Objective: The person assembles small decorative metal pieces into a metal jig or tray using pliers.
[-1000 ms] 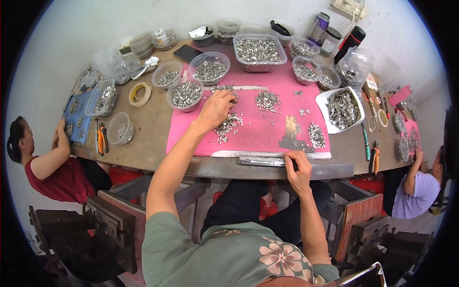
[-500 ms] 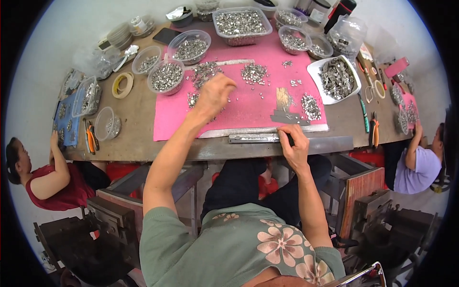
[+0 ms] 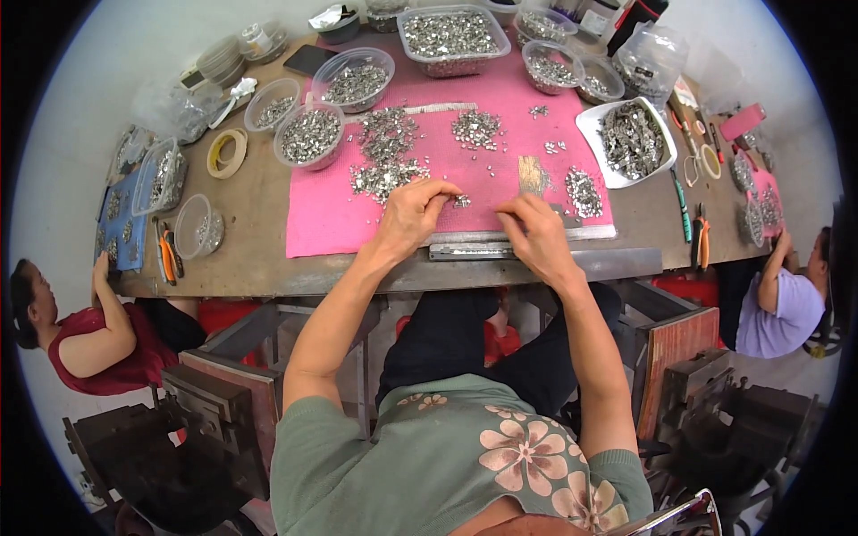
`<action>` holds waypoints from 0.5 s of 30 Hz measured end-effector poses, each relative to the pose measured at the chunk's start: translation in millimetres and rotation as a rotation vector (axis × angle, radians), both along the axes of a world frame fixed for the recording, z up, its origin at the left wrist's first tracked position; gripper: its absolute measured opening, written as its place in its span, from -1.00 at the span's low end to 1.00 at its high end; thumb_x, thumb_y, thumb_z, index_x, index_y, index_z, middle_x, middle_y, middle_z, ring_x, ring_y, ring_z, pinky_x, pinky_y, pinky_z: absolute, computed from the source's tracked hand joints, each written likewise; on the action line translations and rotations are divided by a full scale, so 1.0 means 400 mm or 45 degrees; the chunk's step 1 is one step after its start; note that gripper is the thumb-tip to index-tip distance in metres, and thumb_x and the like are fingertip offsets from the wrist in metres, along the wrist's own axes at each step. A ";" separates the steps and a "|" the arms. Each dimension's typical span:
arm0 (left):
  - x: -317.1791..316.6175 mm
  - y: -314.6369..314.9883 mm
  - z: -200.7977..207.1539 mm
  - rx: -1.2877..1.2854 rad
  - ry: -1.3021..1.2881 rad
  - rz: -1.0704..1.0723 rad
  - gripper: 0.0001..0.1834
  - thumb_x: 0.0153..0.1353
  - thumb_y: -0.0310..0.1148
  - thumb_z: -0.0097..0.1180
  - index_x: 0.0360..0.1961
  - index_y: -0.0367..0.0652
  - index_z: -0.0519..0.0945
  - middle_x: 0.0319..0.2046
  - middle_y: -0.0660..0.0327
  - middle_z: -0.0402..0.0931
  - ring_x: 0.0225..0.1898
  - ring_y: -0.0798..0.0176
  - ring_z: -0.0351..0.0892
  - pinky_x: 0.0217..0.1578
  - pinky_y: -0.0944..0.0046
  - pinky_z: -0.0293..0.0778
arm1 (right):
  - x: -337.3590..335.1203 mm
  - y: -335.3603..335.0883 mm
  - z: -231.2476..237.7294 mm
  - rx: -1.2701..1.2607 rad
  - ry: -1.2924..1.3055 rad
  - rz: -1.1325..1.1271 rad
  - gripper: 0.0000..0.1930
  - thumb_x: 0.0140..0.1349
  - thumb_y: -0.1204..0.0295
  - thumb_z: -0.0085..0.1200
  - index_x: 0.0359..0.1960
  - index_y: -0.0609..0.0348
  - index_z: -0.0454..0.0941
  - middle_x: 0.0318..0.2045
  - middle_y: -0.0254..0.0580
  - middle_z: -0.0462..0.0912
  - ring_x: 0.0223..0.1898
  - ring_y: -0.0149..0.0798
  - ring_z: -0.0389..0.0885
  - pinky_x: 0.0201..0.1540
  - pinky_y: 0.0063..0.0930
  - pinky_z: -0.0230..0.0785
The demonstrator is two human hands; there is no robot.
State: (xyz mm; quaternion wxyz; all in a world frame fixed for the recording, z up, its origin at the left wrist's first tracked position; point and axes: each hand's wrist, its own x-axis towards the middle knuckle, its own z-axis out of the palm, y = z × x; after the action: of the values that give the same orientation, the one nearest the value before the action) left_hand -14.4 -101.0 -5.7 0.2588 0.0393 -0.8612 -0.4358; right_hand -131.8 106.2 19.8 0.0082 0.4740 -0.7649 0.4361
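Note:
My left hand (image 3: 413,216) reaches over the pink mat (image 3: 322,214), thumb and forefinger pinched at a little cluster of shiny metal pieces (image 3: 461,202). Facing it, my right hand (image 3: 539,234) has its fingers curled together just above the mat; whatever they hold is too small to make out. Below and between the hands, a narrow metal bar with a groove (image 3: 472,252) lies along the table's front edge. Loose piles of silvery pieces (image 3: 387,179) spread left of centre. Beyond my right hand is a gold-coloured patch (image 3: 531,173), beside another small pile (image 3: 584,194).
Clear plastic tubs of metal pieces (image 3: 453,43) line the back. A white dish (image 3: 627,143) stands right, a tape roll (image 3: 227,154) left. Orange-handled pliers (image 3: 167,255) and another pair (image 3: 701,239) flank the mat. One person (image 3: 98,339) sits left, another (image 3: 779,304) right.
My left hand has come from the far pile toward me and rightward, now at a small cluster. My right hand has lifted off the grooved bar and shifted slightly left and away from me.

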 end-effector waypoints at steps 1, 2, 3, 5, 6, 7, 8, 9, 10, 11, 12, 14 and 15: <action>0.000 0.002 0.000 0.002 0.000 -0.001 -0.77 0.29 -0.62 0.15 -0.08 -0.22 0.74 -0.29 0.15 0.73 -0.28 0.32 0.67 -0.23 0.31 0.56 | -0.005 -0.021 -0.010 0.043 0.087 0.050 -0.91 0.23 0.58 0.20 -0.24 0.27 0.66 -0.35 -0.06 0.61 -0.28 0.00 0.62 -0.18 -0.20 0.45; 0.001 0.006 0.000 0.088 -0.033 0.022 -0.77 0.31 -0.62 0.14 -0.07 -0.22 0.74 -0.29 0.15 0.74 -0.28 0.33 0.67 -0.22 0.32 0.56 | -0.008 -0.041 -0.022 0.084 0.173 0.102 -0.90 0.23 0.57 0.21 -0.23 0.29 0.66 -0.35 -0.06 0.60 -0.27 0.00 0.62 -0.19 -0.22 0.46; 0.003 0.010 0.001 0.175 -0.065 0.045 -0.76 0.33 -0.62 0.13 -0.06 -0.21 0.74 -0.28 0.15 0.74 -0.27 0.35 0.67 -0.21 0.34 0.57 | -0.009 -0.061 -0.035 0.082 0.210 0.084 -0.89 0.20 0.52 0.24 -0.26 0.27 0.67 -0.36 -0.06 0.59 -0.25 0.03 0.59 -0.15 -0.13 0.43; 0.013 0.012 0.020 0.175 -0.110 0.087 -0.77 0.34 -0.61 0.12 -0.06 -0.21 0.74 -0.27 0.15 0.74 -0.25 0.37 0.67 -0.20 0.34 0.57 | 0.001 -0.092 -0.037 0.175 0.278 0.000 -0.90 0.20 0.49 0.24 -0.29 0.25 0.66 -0.36 -0.07 0.59 -0.21 0.02 0.59 -0.11 -0.13 0.41; 0.017 0.014 0.025 0.174 -0.154 0.125 -0.77 0.36 -0.60 0.12 -0.05 -0.21 0.73 -0.25 0.15 0.74 -0.23 0.39 0.68 -0.19 0.35 0.57 | 0.007 -0.103 -0.039 0.268 0.347 -0.087 -0.90 0.20 0.46 0.25 -0.32 0.23 0.66 -0.36 -0.08 0.59 -0.18 0.00 0.58 -0.08 -0.13 0.39; 0.022 0.013 0.022 0.175 -0.154 0.129 -0.77 0.36 -0.60 0.12 -0.05 -0.21 0.73 -0.25 0.15 0.74 -0.23 0.39 0.68 -0.19 0.35 0.57 | 0.018 -0.113 -0.041 0.268 0.346 -0.083 -0.90 0.20 0.46 0.25 -0.32 0.23 0.66 -0.36 -0.08 0.59 -0.18 0.00 0.58 -0.08 -0.13 0.39; 0.027 0.012 0.015 0.210 -0.082 0.147 -0.78 0.36 -0.60 0.12 -0.05 -0.21 0.73 -0.23 0.15 0.74 -0.23 0.39 0.67 -0.19 0.35 0.57 | 0.029 -0.122 -0.043 0.283 0.426 -0.083 -0.89 0.18 0.45 0.26 -0.34 0.22 0.64 -0.36 -0.09 0.60 -0.19 0.00 0.58 -0.08 -0.13 0.38; 0.033 0.010 0.011 0.246 -0.010 0.165 -0.78 0.37 -0.59 0.12 -0.05 -0.21 0.73 -0.21 0.14 0.74 -0.24 0.38 0.67 -0.19 0.35 0.56 | 0.035 -0.126 -0.046 0.298 0.506 -0.083 -0.88 0.17 0.44 0.27 -0.37 0.22 0.63 -0.36 -0.10 0.61 -0.19 -0.01 0.58 -0.08 -0.13 0.37; 0.038 0.013 0.014 0.248 -0.011 0.163 -0.78 0.37 -0.59 0.12 -0.05 -0.21 0.73 -0.21 0.14 0.74 -0.24 0.38 0.67 -0.19 0.35 0.56 | 0.033 -0.125 -0.049 0.301 0.505 -0.085 -0.88 0.17 0.44 0.27 -0.37 0.22 0.63 -0.36 -0.10 0.61 -0.19 -0.01 0.58 -0.08 -0.13 0.37; 0.045 0.015 0.020 0.294 0.002 0.184 -0.78 0.35 -0.60 0.12 -0.06 -0.21 0.73 -0.24 0.14 0.72 -0.27 0.33 0.67 -0.23 0.33 0.55 | 0.031 -0.124 -0.051 0.285 0.498 -0.091 -0.89 0.16 0.45 0.27 -0.38 0.21 0.61 -0.37 -0.10 0.61 -0.20 -0.01 0.57 -0.08 -0.14 0.36; 0.052 0.018 0.027 0.339 0.014 0.206 -0.77 0.32 -0.62 0.12 -0.08 -0.20 0.73 -0.27 0.13 0.69 -0.29 0.28 0.66 -0.27 0.31 0.53 | 0.029 -0.122 -0.053 0.269 0.491 -0.097 -0.89 0.15 0.45 0.27 -0.38 0.20 0.60 -0.37 -0.11 0.61 -0.21 -0.02 0.57 -0.08 -0.15 0.36; 0.070 0.022 0.049 0.286 0.011 0.244 -0.78 0.34 -0.62 0.13 -0.08 -0.20 0.73 -0.27 0.19 0.67 -0.28 0.33 0.63 -0.23 0.34 0.53 | 0.026 -0.108 -0.043 0.234 0.433 -0.059 -0.90 0.16 0.48 0.26 -0.37 0.20 0.59 -0.38 -0.11 0.60 -0.21 -0.02 0.57 -0.09 -0.16 0.36; 0.077 0.023 0.053 0.230 0.010 0.283 -0.80 0.35 -0.61 0.14 -0.09 -0.19 0.74 -0.26 0.25 0.65 -0.26 0.39 0.59 -0.20 0.37 0.53 | 0.023 -0.097 -0.035 0.197 0.377 -0.023 -0.91 0.17 0.50 0.25 -0.36 0.20 0.58 -0.38 -0.11 0.59 -0.22 -0.02 0.56 -0.09 -0.16 0.36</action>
State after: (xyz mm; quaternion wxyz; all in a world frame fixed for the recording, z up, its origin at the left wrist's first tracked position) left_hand 16.5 -91.7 15.5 0.3041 0.1557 -0.8078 -0.4804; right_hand -122.5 67.3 5.7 0.0882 0.5253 -0.7908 0.3014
